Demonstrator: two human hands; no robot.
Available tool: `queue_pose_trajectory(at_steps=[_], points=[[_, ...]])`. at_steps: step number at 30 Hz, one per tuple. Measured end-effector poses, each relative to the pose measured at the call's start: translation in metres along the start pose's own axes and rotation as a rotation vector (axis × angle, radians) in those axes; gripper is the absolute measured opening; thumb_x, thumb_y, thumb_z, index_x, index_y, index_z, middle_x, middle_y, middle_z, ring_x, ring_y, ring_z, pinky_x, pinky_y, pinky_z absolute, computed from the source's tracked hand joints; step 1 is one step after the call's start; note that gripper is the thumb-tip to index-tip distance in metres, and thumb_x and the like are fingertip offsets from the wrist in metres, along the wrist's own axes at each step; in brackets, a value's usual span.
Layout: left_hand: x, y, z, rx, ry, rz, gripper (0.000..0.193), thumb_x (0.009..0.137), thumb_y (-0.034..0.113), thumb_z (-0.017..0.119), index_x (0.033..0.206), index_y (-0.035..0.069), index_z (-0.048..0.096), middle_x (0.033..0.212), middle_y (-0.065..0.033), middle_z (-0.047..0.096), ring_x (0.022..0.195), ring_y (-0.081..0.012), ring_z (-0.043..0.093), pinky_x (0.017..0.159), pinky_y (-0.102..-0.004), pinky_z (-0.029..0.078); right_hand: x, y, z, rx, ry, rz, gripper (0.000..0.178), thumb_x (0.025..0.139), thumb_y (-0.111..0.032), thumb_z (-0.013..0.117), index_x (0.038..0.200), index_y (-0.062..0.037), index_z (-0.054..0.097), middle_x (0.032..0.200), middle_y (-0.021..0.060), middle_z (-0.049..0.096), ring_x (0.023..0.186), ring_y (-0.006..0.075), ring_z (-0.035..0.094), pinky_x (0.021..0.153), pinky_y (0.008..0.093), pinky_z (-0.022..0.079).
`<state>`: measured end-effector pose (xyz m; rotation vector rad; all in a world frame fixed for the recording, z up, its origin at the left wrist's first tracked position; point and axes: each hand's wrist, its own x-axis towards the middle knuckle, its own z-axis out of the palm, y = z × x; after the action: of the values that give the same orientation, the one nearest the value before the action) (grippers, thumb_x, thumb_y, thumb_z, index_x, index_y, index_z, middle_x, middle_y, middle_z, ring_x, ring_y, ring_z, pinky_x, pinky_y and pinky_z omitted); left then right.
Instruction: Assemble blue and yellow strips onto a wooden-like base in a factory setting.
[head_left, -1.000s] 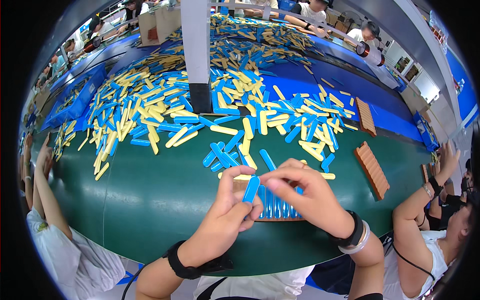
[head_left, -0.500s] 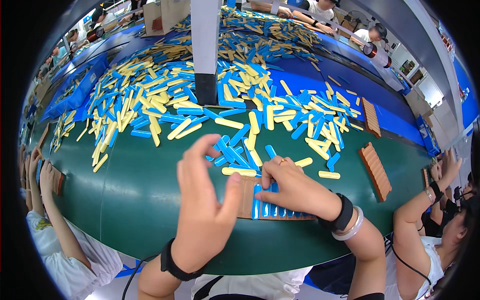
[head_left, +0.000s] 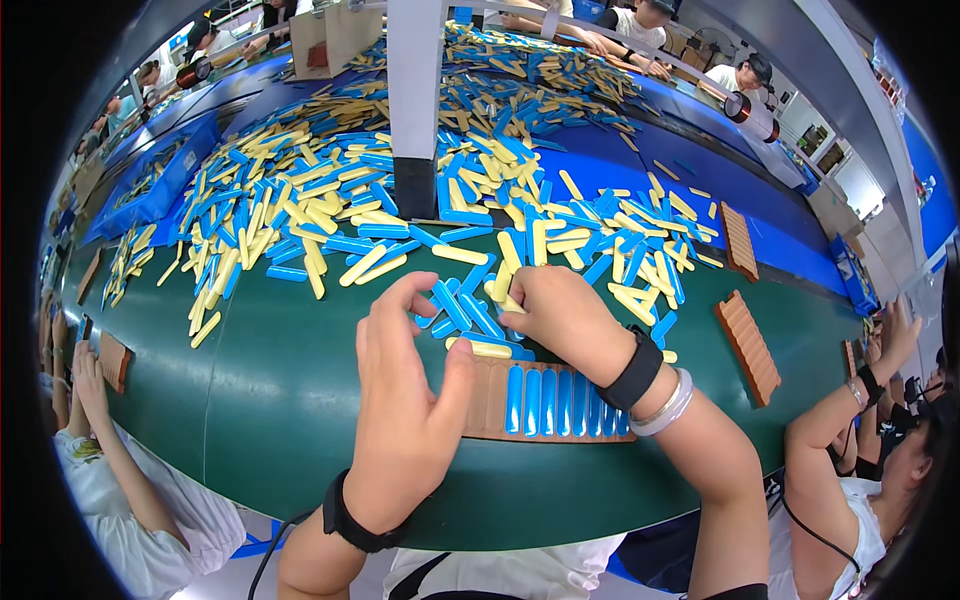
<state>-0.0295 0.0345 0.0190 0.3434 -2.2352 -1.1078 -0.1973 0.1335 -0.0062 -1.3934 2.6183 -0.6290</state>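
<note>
In front of me lies a brown grooved tray (head_left: 487,400). Several glossy blue strips (head_left: 532,402) stand side by side in its slots; the slots at its left end are bare brown. My left hand (head_left: 405,410) is over the tray's left end, fingers and thumb apart, holding nothing. Beyond the tray's far edge, my right hand (head_left: 570,315) pinches at a yellow strip (head_left: 508,303) in a small group of loose blue and yellow pieces. Its wrist and forearm cover the tray's right end. Another yellow strip (head_left: 480,348) rests along the tray's far edge.
A big heap of blue and yellow strips (head_left: 310,200) spreads over the green table (head_left: 290,400) around a white post (head_left: 415,90). Brown trays (head_left: 748,348) lie to the right. A blue bin (head_left: 150,185) stands far left. Co-workers sit on both sides and across.
My right hand has moved from the tray's slots out to the loose strips beyond it, uncovering the row of blue strips. My left hand stays almost in place.
</note>
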Motion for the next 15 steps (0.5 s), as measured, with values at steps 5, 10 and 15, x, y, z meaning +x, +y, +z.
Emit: queue_pose_trajectory(at_steps=[5,10,15], points=[[0.004,0.000,0.000,-0.042,-0.089,-0.133,0.041,0.084,0.006,0.053,0.123,0.004,0.041,0.105,-0.0080,0.049,0.095,-0.0173,0.043,0.084,-0.0285,0.036,0.002,0.004,-0.014,0.126,-0.077,0.052,0.026,0.074,-0.019,0.071,0.081,0.0039,0.063,0.072,0.0171,0.063,0.070,0.0288,0.063,0.061,0.0346,0.048],[0.001,-0.010,0.006,-0.115,-0.094,-0.160,0.037,0.090,0.015,0.054,0.123,0.002,0.043,0.110,-0.0087,0.054,0.097,-0.0163,0.051,0.080,-0.0273,0.042,-0.021,-0.019,-0.031,0.650,-0.146,0.181,0.023,0.081,-0.019,0.069,0.083,0.0028,0.064,0.067,0.0059,0.064,0.059,0.0087,0.059,0.056,0.0224,0.046],[0.002,0.002,0.005,-0.731,-0.481,-0.422,0.039,0.096,0.027,0.047,0.125,0.000,0.045,0.103,-0.0102,0.058,0.092,-0.0141,0.059,0.069,-0.0261,0.052,-0.052,-0.045,-0.037,0.937,-0.143,0.171,0.022,0.086,-0.012,0.062,0.102,0.0041,0.063,0.085,0.0069,0.067,0.072,0.0079,0.061,0.066,0.0212,0.050]])
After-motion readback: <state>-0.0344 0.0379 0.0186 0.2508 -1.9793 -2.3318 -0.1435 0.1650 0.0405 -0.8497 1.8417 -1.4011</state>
